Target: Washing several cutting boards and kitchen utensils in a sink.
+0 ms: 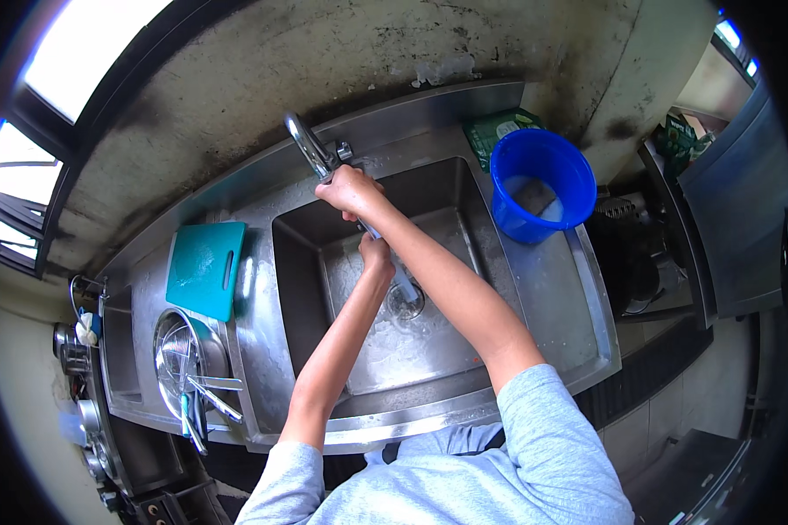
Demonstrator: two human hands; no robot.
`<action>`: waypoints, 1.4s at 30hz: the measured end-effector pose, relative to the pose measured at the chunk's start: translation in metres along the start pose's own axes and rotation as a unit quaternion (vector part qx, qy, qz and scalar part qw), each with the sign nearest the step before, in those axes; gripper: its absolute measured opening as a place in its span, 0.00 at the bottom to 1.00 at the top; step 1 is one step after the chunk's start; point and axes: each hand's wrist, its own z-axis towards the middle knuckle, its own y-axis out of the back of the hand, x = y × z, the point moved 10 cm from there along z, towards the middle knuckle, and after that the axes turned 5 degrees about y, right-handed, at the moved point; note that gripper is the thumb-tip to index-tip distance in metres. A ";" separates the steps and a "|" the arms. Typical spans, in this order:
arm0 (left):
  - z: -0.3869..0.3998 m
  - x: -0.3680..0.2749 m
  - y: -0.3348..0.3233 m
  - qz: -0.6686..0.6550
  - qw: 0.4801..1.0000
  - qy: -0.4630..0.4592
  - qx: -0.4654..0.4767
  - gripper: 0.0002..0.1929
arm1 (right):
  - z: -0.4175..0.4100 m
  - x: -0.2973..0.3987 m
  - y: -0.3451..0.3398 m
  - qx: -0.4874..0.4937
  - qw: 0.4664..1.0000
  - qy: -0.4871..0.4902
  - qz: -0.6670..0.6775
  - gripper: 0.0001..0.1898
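Observation:
Over the steel sink basin (427, 354), my right hand (353, 189) is curled just below the chrome faucet (312, 147). Closer to me, my left hand (375, 254) is closed, its thumb side up. A long, narrow, pale item (404, 285) runs in line from my right hand through my left hand and shows below it, above the drain (407, 303). My fingers hide most of it; its exact kind is unclear. The basin floor looks wet and has a small red scrap (476, 359) near its front right.
A blue bucket (544, 170) holding some whitish contents stands right of the basin, against a green bag (496, 134). To the left lie a teal cutting board (200, 269) and a steel bowl (213, 348) with a strainer (177, 348) and several utensils. A stained wall (236, 125) rises behind.

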 end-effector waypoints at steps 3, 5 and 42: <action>0.016 0.007 0.006 -0.033 0.999 0.013 -0.009 0.09 | 0.001 0.004 0.002 -0.024 1.000 0.019 0.007 0.13; 0.027 0.009 0.027 -0.063 0.997 0.018 -0.046 0.11 | 0.002 0.010 -0.007 -0.005 1.000 0.019 0.014 0.13; -0.006 0.067 -0.040 -0.350 0.929 0.120 -0.021 0.11 | 0.027 -0.070 -0.106 0.075 0.871 -0.137 0.465 0.13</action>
